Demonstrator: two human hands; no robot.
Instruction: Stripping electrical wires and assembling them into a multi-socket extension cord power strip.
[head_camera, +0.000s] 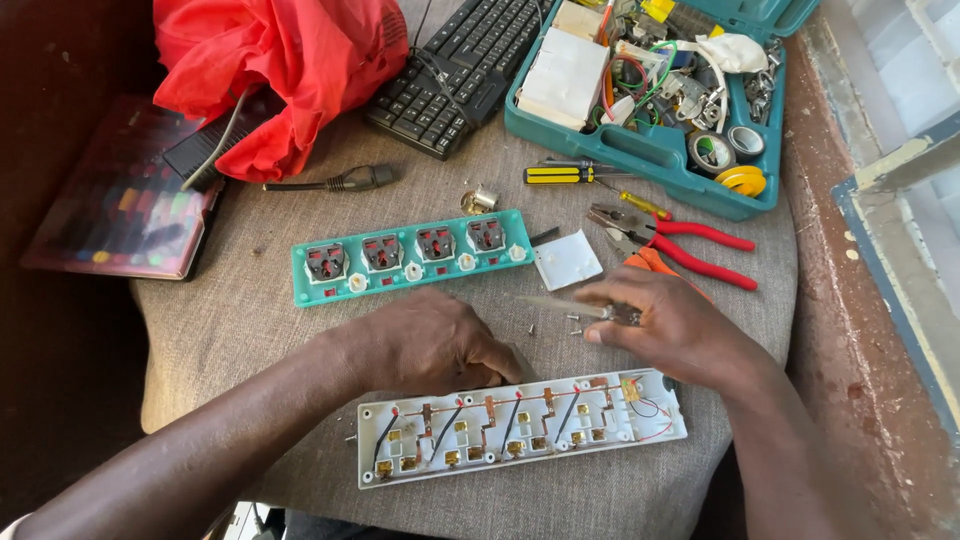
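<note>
Head view: four sockets, two hands.

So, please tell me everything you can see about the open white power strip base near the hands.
The white power strip base lies flat on the grey cloth, inside facing up. It looks like plastic, long and rectangular, with copper-coloured strips, brass contacts, thin black links and fine red wire at its right end. The left hand rests at its upper edge.
</note>
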